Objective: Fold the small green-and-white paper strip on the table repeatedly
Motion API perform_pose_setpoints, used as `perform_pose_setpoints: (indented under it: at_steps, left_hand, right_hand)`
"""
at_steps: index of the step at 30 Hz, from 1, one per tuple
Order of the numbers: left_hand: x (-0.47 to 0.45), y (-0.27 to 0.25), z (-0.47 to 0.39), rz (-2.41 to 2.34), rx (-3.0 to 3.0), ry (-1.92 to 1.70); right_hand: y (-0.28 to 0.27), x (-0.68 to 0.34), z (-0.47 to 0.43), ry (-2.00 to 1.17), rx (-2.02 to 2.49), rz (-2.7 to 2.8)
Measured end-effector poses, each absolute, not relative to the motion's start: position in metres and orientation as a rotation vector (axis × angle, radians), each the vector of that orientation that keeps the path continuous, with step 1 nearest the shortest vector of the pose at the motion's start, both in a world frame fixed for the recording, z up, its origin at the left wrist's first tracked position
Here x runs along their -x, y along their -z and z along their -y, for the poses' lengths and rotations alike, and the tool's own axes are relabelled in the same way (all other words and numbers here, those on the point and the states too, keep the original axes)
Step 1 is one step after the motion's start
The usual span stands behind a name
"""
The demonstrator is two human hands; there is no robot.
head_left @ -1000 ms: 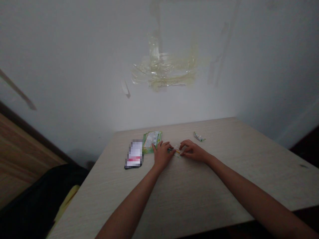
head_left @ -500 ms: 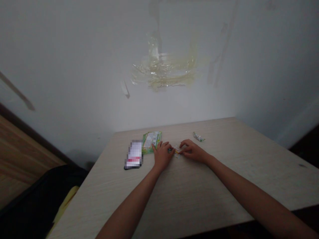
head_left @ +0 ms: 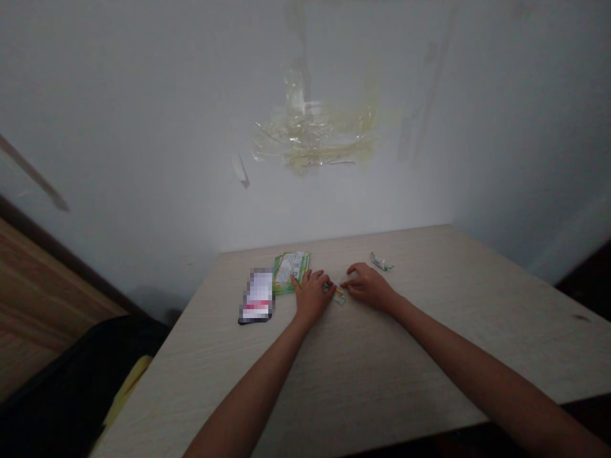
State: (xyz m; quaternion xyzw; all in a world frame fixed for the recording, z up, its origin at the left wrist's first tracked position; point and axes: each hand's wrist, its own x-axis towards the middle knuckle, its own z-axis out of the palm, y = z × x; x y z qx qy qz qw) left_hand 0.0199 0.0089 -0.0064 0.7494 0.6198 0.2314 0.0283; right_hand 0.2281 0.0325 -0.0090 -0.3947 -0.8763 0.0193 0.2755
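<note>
A small, clear piece with a yellow-orange mark [head_left: 339, 295], perhaps a plastic wrapper or sticker, lies on the table between my hands. My left hand [head_left: 312, 298] rests palm down, with its thumb and forefinger closed at the left edge of this piece. The other left fingers are spread, their tips by a green printed packet [head_left: 282, 287] that my hand partly covers. From the other side, my right hand [head_left: 370, 287] has its fingers bent and its thumb and forefinger pinched at the piece's upper right edge. What exactly the fingertips grip is too small to make out clearly.
A pixelated, phone-shaped object [head_left: 256, 299] lies left of the green packet. Beyond my right hand is a crumpled green-and-white wrapper [head_left: 380, 261]. The pale wooden table [head_left: 429, 280] meets a wall [head_left: 167, 127] with peeling tape. Dark and yellow cloth [head_left: 126, 388] is at the lower left.
My right hand has shifted slightly up, and its fingertips sit higher at the clear piece. More of that piece shows now. My left hand has stayed in place.
</note>
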Motion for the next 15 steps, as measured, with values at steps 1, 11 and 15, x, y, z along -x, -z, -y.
perform_pose_setpoints:
  at_steps: [1, 11, 15]
  left_hand:
    - [-0.02, 0.006, -0.009, -1.913, -2.312, -0.709]
    - [-0.02, 0.003, -0.008, -1.898, -2.318, -0.678]
    - [-0.02, 0.004, -0.007, -1.912, -2.321, -0.685]
  right_hand:
    - [0.009, -0.227, -0.032, -0.038, 1.083, 2.354]
    - [0.016, -0.217, -0.039, 0.061, 1.25, 2.315]
    - [0.018, -0.216, -0.041, 0.085, 1.257, 2.294]
